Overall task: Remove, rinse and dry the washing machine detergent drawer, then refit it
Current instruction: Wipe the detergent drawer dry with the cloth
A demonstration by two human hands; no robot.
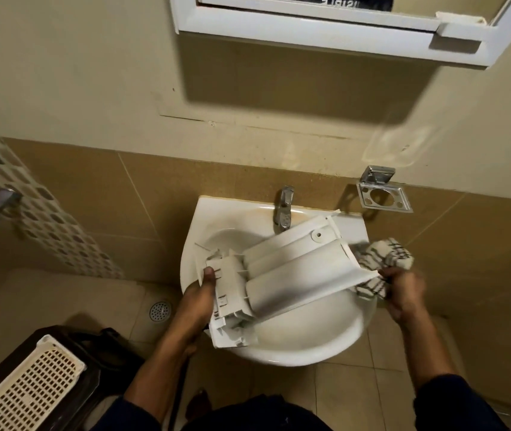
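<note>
Drawer: long white plastic detergent drawer [291, 269], underside up, across white ceramic basin [294, 346].
Left hand [199, 293]: clasps its latch end.
Right hand [403, 292]: clenches checked white cloth [383, 262] at the far end.

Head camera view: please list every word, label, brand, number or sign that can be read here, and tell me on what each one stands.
Mirror of the wall cabinet: white letters in the reflection, reversed and cut off by the frame edge; they look like "ISIBLE", the rest cannot be read.
Detergent drawer: no readable text.
Tap: no readable marking.
Checked cloth: pattern only, no text.
</note>
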